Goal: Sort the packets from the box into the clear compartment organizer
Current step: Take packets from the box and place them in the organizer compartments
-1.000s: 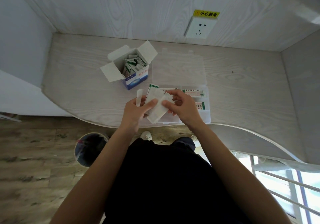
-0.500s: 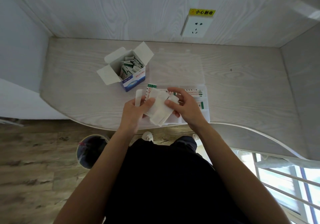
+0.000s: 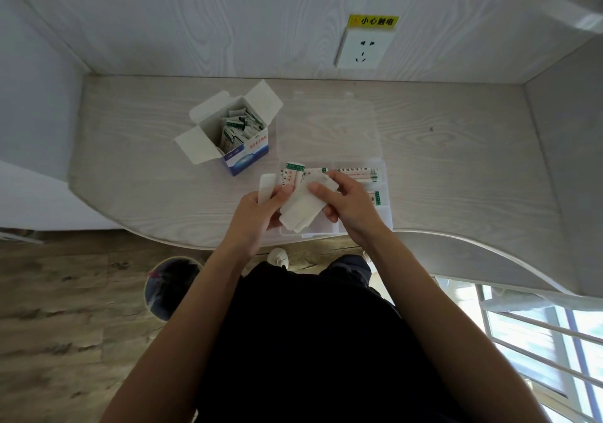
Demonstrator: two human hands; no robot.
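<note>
Since a second ago the packets (image 3: 301, 208) tilt lower over the organizer (image 3: 381, 217), pinched by left hand (image 3: 257, 213) and right hand (image 3: 346, 205) fingers, long axis toward the box (image 3: 243, 141).

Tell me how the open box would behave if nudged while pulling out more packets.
The box looks like thin card, so it is probably light and would slide on the smooth desk rather than resist. It stands upright and taller than wide, packets loose inside, so a push near its top may tip it. Its open flaps would likely bend easily.
</note>
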